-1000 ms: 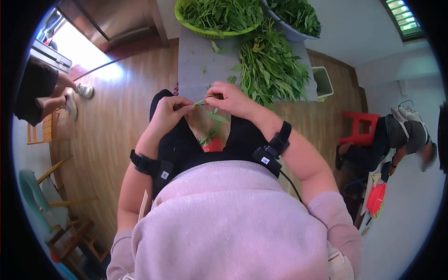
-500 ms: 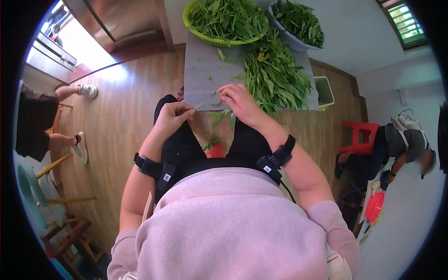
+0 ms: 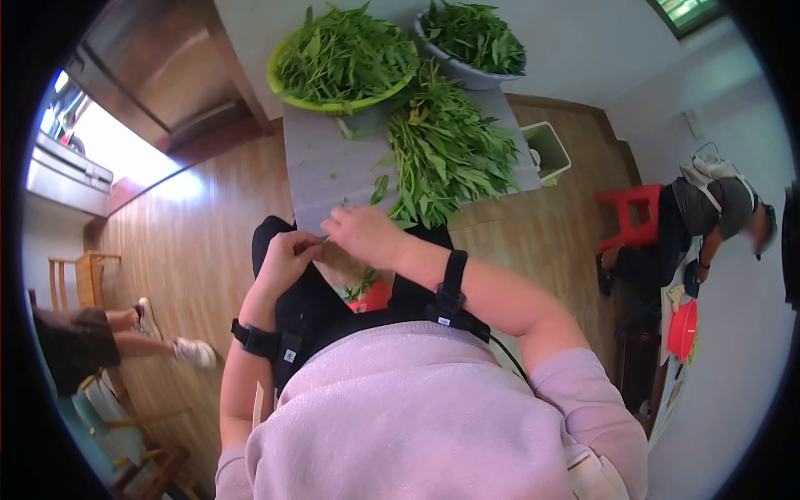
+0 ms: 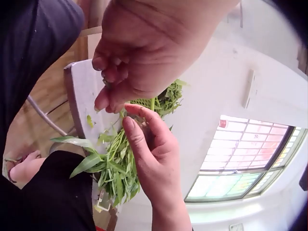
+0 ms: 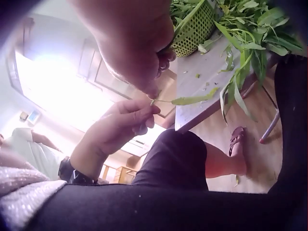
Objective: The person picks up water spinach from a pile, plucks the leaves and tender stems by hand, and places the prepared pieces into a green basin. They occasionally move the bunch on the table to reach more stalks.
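Above the lap, my left hand (image 3: 287, 260) pinches a thin green water spinach stem (image 5: 153, 102) between thumb and forefinger. My right hand (image 3: 367, 237) has come in close beside it, its thumb and fingers bent together on the stalk. A narrow leaf (image 5: 195, 99) trails from where the fingertips meet. In the left wrist view, the right hand (image 4: 159, 154) lies just below the left hand (image 4: 149, 48). A large heap of water spinach (image 3: 446, 154) lies on the table (image 3: 312, 171) in front of both hands.
Behind the heap stand a yellow-green basket (image 3: 342, 107) and a pale basin (image 3: 475, 77), both full of greens. A red container (image 3: 371, 296) holding leaves is between the knees. A bin (image 3: 546, 154) stands right of the table; a person sits on a red stool (image 3: 629, 217).
The right hand moved away from the left, then came back beside it. The head view has shifted, so the table appears farther left and lower. A person's legs at left have changed stance.
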A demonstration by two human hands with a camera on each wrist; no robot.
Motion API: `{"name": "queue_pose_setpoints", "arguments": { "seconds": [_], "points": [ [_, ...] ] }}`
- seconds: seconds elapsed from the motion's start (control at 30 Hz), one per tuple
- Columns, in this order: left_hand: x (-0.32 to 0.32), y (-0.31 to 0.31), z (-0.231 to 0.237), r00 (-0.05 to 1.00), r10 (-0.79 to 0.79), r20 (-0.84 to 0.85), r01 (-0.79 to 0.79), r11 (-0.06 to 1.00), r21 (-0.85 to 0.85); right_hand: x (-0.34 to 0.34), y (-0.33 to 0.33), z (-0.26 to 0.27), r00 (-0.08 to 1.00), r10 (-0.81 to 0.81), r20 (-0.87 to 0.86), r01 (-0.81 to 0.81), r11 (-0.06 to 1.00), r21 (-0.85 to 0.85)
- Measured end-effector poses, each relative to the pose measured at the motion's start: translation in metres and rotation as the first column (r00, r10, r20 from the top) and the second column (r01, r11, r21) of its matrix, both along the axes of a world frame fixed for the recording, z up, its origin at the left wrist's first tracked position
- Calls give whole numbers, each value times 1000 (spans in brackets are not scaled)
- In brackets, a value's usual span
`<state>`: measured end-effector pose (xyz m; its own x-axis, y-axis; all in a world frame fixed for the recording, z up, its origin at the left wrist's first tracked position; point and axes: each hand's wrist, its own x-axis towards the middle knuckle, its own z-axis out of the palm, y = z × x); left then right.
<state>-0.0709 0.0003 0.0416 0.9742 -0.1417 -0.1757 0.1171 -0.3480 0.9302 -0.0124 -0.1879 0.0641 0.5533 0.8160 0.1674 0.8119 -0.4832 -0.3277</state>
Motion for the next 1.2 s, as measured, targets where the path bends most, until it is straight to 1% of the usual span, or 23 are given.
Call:
{"name": "queue_pose_setpoints", "arguments": {
  "seconds": [0.03,0.17,0.2,0.27,0.3,0.37,0.4,0.47,0.5,0.53,0.57,0.6,0.63,0.67,0.7,0.77,0.83,0.87,0.97,1.03,1.1,1.17,1.2],
  "points": [
    [1,-1,-3,1000,12,-26,-13,998,-57,-1,0,2,995,25,101,-28,999,31],
    [10,-3,-6,997,-47,-68,44,998,-51,0,0,-11,995,69,76,-71,997,24],
    [11,-4,-5,994,-30,-107,15,990,-143,4,-2,-9,993,72,90,-75,997,33],
    [14,-6,-9,989,-7,-149,-27,974,-226,7,-7,-5,992,61,-114,-51,995,88],
    [14,-6,-4,991,5,-137,-35,975,-218,9,-7,-8,992,72,-102,-63,993,96],
    [21,-10,3,971,3,-238,-91,927,-363,20,-14,-20,923,-47,-383,166,944,284],
    [25,-10,8,974,8,-226,-90,929,-358,27,-21,-15,927,-42,-372,159,943,291],
    [37,-11,15,974,100,-201,-137,975,-175,43,-46,-5,748,-45,-662,448,770,454],
    [48,-8,18,983,179,-37,-181,979,-95,49,-59,0,753,-42,-657,446,767,462],
    [64,-6,34,957,220,188,-231,972,36,51,-73,6,705,-63,-706,522,720,457],
    [84,-3,51,888,220,404,-302,941,151,51,-86,9,650,-81,-755,598,668,443],
    [102,-8,85,817,207,538,-334,931,150,50,-98,11,651,-81,-755,599,665,446],
    [123,-15,112,728,187,660,-365,920,142,48,-109,13,496,-57,-866,712,598,368],
    [149,-14,113,726,183,663,-361,922,140,49,-119,14,329,-18,-944,804,530,270],
    [175,-13,108,748,134,651,-333,923,193,51,-128,12,332,-21,-943,807,525,272],
    [202,-10,82,770,69,634,-285,927,245,53,-144,9,265,10,-964,892,377,249],
    [215,-13,58,797,-23,603,-217,922,322,66,-163,16,278,10,-960,913,308,268],
    [212,-13,55,786,9,619,-236,929,286,70,-172,22,288,8,-958,929,241,281],
    [188,-10,46,764,72,641,-275,936,222,112,-202,78,404,-199,-893,912,15,410],
    [162,5,32,788,120,603,-312,923,224,148,-207,133,556,-435,-708,776,-33,630],
    [136,18,27,831,171,530,-324,922,211,197,-213,161,640,-647,-414,571,40,820],
    [108,47,-3,838,216,501,-376,894,244,240,-197,184,565,-797,-215,561,181,808],
    [94,58,-16,834,273,479,-413,885,215,273,-199,178,602,-764,-233,594,234,769]
  ]
}}
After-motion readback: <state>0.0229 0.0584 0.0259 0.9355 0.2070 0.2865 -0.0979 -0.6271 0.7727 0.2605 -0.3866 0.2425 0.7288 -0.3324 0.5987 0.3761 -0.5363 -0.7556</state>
